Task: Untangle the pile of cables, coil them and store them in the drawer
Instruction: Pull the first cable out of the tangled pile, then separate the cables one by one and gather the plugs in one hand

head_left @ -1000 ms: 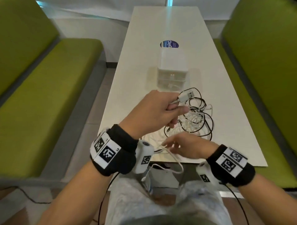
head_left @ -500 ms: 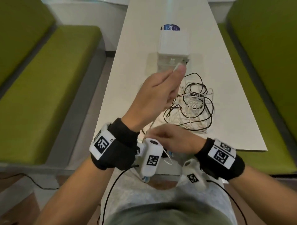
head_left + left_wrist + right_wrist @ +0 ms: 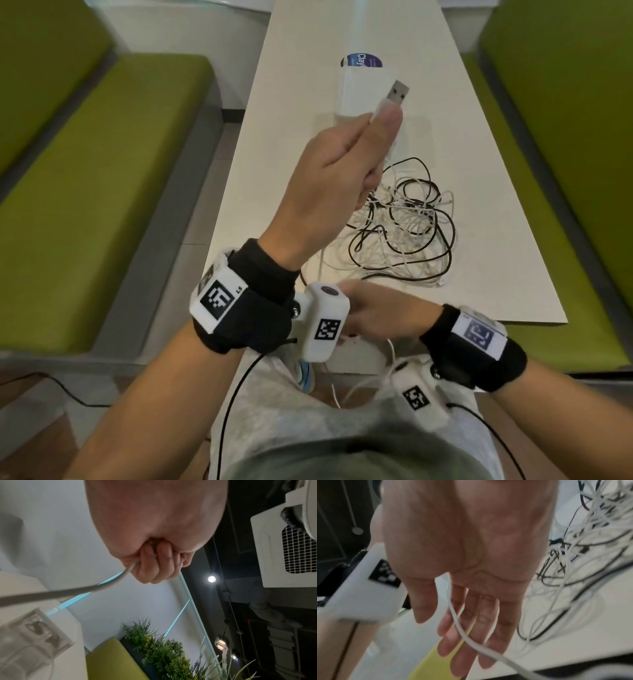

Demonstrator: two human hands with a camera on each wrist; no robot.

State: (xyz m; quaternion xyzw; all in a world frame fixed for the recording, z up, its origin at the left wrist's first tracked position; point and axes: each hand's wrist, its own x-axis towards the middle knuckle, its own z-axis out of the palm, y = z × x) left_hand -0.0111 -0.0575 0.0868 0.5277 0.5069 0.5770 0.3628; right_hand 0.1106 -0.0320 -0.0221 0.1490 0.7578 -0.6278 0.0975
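Observation:
My left hand (image 3: 378,121) is raised above the table and pinches a white cable just below its USB plug (image 3: 397,93), which points up and away. In the left wrist view its curled fingers (image 3: 154,566) grip the cable (image 3: 68,592). That cable drops to my right hand (image 3: 373,308) at the table's near edge. There it runs between the thumb and the straight fingers (image 3: 481,622) of the right hand (image 3: 453,620), then hangs towards my lap. The tangled pile of black and white cables (image 3: 404,222) lies on the table. Behind it stands the white drawer unit (image 3: 363,85).
The long white table (image 3: 281,144) runs away from me, with green benches on the left (image 3: 102,188) and right (image 3: 565,154). A blue round sticker (image 3: 363,61) lies behind the drawer unit. Black wrist-camera leads hang over my lap.
My left hand has risen and moved away from me with the USB plug, drawing the white cable up. My right hand has stayed low at the table's near edge.

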